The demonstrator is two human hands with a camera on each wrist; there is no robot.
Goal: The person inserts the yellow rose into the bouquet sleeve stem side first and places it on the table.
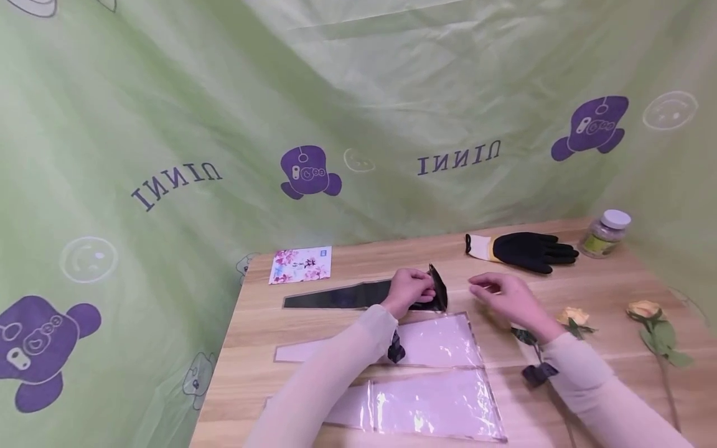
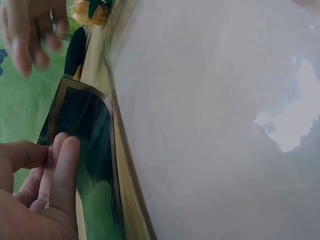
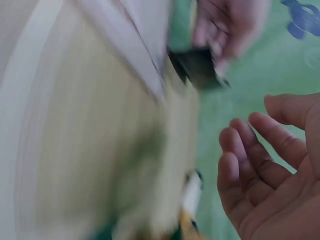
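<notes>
A black, tapered flower sleeve (image 1: pixel 336 297) with a clear border lies on the table, its wide end raised at the right. My left hand (image 1: pixel 411 291) pinches that end between thumb and fingers; the left wrist view shows the thumb and fingertips on the sleeve's edge (image 2: pixel 85 117). To the right, my right hand (image 1: pixel 510 300) hovers apart from the sleeve and holds nothing. In the right wrist view, the right hand (image 3: pixel 265 175) has loosely bent fingers, with the thumb away from them.
Two pale, glossy sleeves (image 1: pixel 442 341) lie nearer me. Two artificial roses (image 1: pixel 644 309) with stems are on the right, one partly behind my right forearm. Along the back are a floral card (image 1: pixel 300 264), a black-and-white work glove (image 1: pixel 526 250) and a white-lidded jar (image 1: pixel 605 234). A green curtain (image 1: pixel 364 93) hangs behind.
</notes>
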